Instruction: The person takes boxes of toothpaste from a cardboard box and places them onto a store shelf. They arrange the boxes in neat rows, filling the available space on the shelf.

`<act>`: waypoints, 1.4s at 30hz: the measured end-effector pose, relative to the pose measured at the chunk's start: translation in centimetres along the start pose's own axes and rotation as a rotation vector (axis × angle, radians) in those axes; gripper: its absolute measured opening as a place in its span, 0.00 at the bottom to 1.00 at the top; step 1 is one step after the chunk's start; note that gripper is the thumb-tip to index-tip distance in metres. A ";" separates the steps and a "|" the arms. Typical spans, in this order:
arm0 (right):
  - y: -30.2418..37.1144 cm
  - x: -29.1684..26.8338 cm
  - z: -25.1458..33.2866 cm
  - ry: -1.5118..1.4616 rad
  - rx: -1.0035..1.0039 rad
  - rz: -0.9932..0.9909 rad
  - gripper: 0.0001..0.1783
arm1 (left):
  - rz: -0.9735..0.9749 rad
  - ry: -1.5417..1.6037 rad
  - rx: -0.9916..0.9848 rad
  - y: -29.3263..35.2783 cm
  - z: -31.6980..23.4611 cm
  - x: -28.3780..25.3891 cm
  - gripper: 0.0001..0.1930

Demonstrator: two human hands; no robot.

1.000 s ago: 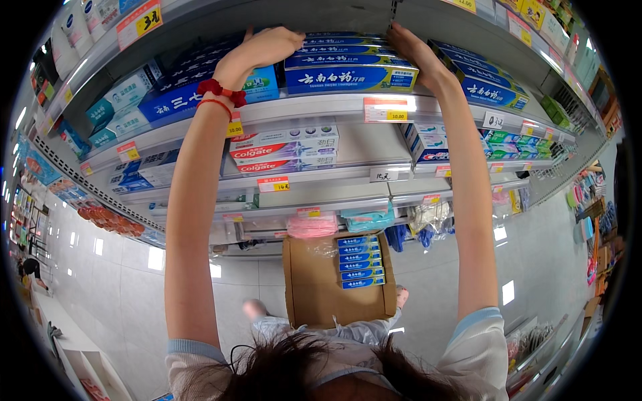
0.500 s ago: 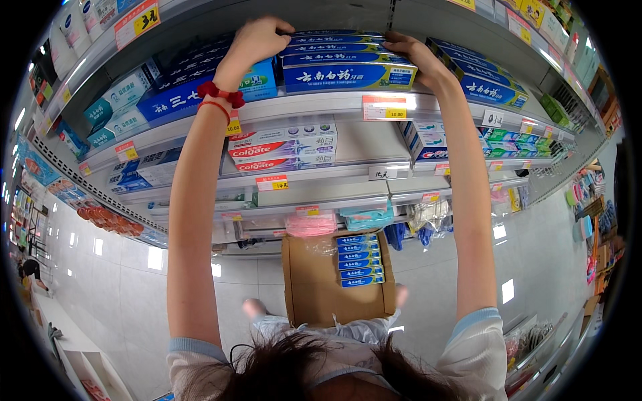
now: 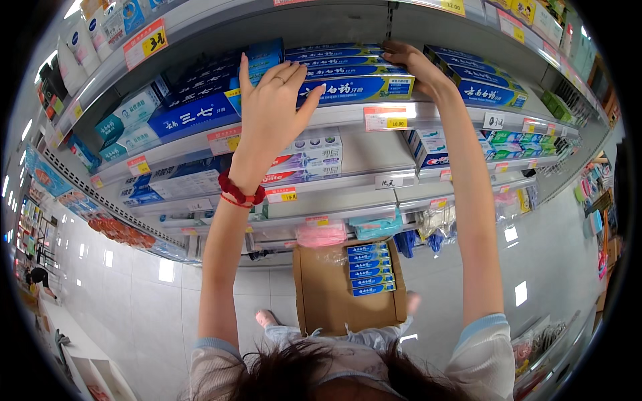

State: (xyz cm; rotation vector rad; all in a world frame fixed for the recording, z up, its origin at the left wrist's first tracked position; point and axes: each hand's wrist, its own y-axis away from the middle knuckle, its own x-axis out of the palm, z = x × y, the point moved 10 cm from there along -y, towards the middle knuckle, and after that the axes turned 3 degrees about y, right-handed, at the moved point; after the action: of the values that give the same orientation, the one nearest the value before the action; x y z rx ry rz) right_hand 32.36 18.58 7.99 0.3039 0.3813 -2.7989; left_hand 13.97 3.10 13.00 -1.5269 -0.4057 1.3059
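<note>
A row of blue toothpaste boxes stands on the upper shelf, several deep, with a white-lettered front. My left hand is open in front of the row's left part, fingers spread and thumb out toward the right, hiding some of the front box. It wears a ring, with a red band and a red scrunchie at the wrist. At the row's right end, my right hand reaches toward the back, its outstretched fingers lying over the box ends. Neither hand holds a box away from the shelf.
More blue toothpaste boxes stand to the right, dark blue boxes to the left. Price tags line the shelf edge. Below, an open cardboard box in front of my legs holds several toothpaste boxes. Another shelf overhangs above.
My left hand has come down from the row's back left corner to its front, its fingers now spread. My right hand stays at the right end. The view has shifted slightly.
</note>
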 end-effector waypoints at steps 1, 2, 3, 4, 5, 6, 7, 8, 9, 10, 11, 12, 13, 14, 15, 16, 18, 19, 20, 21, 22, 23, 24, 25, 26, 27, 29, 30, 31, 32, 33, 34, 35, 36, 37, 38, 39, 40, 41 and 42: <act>0.1 -0.2 0.0 0.011 0.013 -0.037 0.32 | 0.019 0.012 -0.012 -0.1 0.2 -0.2 0.18; 0.4 -0.2 0.1 0.022 0.025 -0.075 0.30 | 0.038 0.025 -0.024 -0.3 0.4 -0.5 0.18; 0.6 -0.4 0.1 0.033 0.037 -0.113 0.29 | 0.019 0.022 -0.045 -0.6 1.2 -0.8 0.18; 0.7 -0.5 0.1 0.042 0.033 -0.121 0.29 | 0.003 0.020 -0.065 -1.2 2.2 -0.9 0.18; 0.9 -0.6 0.2 0.051 0.031 -0.129 0.28 | -0.012 0.019 -0.086 -2.0 2.9 -1.4 0.18; 1.0 -0.8 0.2 0.059 0.029 -0.138 0.28 | 0.271 0.011 -0.256 -2.5 4.9 0.3 0.19; 1.2 -0.3 0.6 0.046 0.040 -0.109 0.30 | 0.351 0.050 -0.293 -2.6 6.3 1.2 0.19; 1.3 0.2 0.9 0.034 0.054 -0.078 0.31 | 0.433 0.091 -0.333 -2.5 8.0 2.3 0.20; 1.4 0.8 1.0 0.021 0.068 -0.046 0.33 | 0.498 0.144 -0.324 -2.5 9.0 3.5 0.20; 1.4 0.5 0.6 0.032 0.070 -0.060 0.34 | 0.560 0.211 -0.308 -2.4 9.5 5.2 0.21; 1.0 0.1 0.2 0.039 0.065 -0.070 0.34 | 0.619 0.269 -0.291 -2.1 9.6 6.4 0.21; 0.9 -0.2 0.0 0.047 0.060 -0.080 0.35 | 0.613 0.276 -0.312 -1.7 10.1 6.9 0.22; 0.9 -0.2 0.0 0.072 0.068 -0.087 0.36 | 0.606 0.283 -0.333 -1.4 10.4 7.3 0.22; 1.1 -0.1 -0.1 0.097 0.076 -0.093 0.37 | 0.600 0.290 -0.355 -1.2 10.8 7.6 0.23; 1.2 0.0 -0.1 0.122 0.084 -0.099 0.37 | 0.598 0.280 -0.346 -1.0 11.0 8.0 0.23; 1.3 0.2 0.2 0.132 0.076 -0.096 0.38 | 0.595 0.268 -0.339 -1.0 11.0 7.9 0.23; 1.6 0.5 0.8 0.152 0.061 -0.092 0.38 | 0.595 0.253 -0.342 -0.9 11.0 7.7 0.23; 1.5 0.3 0.7 0.165 0.054 -0.099 0.38 | 0.599 0.254 -0.347 -1.0 10.8 7.5 0.23; 1.3 0.1 0.5 0.178 0.048 -0.106 0.38 | 0.603 0.256 -0.352 -1.0 10.7 7.5 0.23; 1.3 -0.1 0.4 0.191 0.041 -0.113 0.38 | 0.599 0.250 -0.347 -1.0 10.7 7.7 0.22; 1.3 0.0 0.4 0.186 0.048 -0.114 0.38 | 0.594 0.244 -0.343 -1.0 10.8 7.9 0.22; 1.5 0.2 0.5 0.181 0.054 -0.114 0.37 | 0.589 0.237 -0.339 -1.0 10.9 8.1 0.22; 1.6 0.2 0.6 0.176 0.060 -0.115 0.37 | 0.585 0.242 -0.337 -1.0 10.9 8.2 0.21; 1.7 0.4 0.8 0.174 0.064 -0.104 0.37 | 0.580 0.239 -0.340 -0.9 10.9 8.0 0.21; 1.8 0.7 1.0 0.172 0.068 -0.093 0.36 | 0.575 0.237 -0.342 -0.9 11.0 7.8 0.21; 1.8 0.9 1.0 0.171 0.072 -0.082 0.36 | 0.563 0.229 -0.341 -0.9 11.0 7.6 0.21; 1.7 0.6 0.8 0.148 0.072 -0.099 0.36 | 0.539 0.221 -0.330 -1.0 10.6 7.2 0.21; 1.6 0.5 0.8 0.137 0.071 -0.106 0.36 | 0.537 0.219 -0.339 -1.1 10.5 7.0 0.21; 1.6 0.4 0.7 0.145 0.061 -0.113 0.36 | 0.541 0.220 -0.347 -1.1 10.3 7.0 0.21; 1.6 0.3 0.6 0.154 0.051 -0.119 0.36 | 0.545 0.221 -0.356 -1.1 10.2 6.9 0.21; 1.6 0.2 0.7 0.163 0.040 -0.125 0.35 | 0.483 0.246 -0.333 -1.6 10.3 6.5 0.20; 1.7 0.1 0.6 0.161 0.042 -0.156 0.34 | 0.430 0.272 -0.312 -1.8 10.7 6.4 0.19; 1.5 -0.4 -0.2 0.097 0.036 -0.125 0.33 | 0.387 0.304 -0.278 -2.0 9.9 5.9 0.18; 0.8 -1.1 -0.9 0.034 0.029 -0.096 0.33 | 0.145 0.316 -0.095 -2.7 8.0 3.2 0.17; 0.4 -1.5 -1.6 0.007 -0.008 -0.112 0.30 | 0.074 0.268 0.076 -2.7 4.7 0.4 0.15; -0.4 -1.2 -2.2 -0.024 -0.043 -0.116 0.27 | 0.005 0.217 0.238 -1.6 1.4 -3.1 0.13; -1.2 0.7 -1.9 -0.346 0.125 -0.021 0.21 | 0.088 0.391 0.159 0.3 0.6 -5.1 0.13; -1.3 1.9 -0.3 -0.258 0.026 0.038 0.24 | 0.163 0.571 0.078 2.3 -0.8 -7.5 0.12; 1.0 -2.2 1.5 -0.153 -0.059 -0.154 0.24 | 0.152 0.742 0.144 3.2 -3.6 -9.2 0.12; 1.7 -4.2 1.4 -0.079 -0.145 -0.286 0.25 | 0.121 0.784 0.288 5.2 -6.9 -11.8 0.12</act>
State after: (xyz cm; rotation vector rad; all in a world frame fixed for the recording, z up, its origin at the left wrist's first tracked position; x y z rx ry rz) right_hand 36.63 17.77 9.95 0.1123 0.6518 -3.0260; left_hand 13.98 -11.47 13.75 -1.6854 0.3638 0.7165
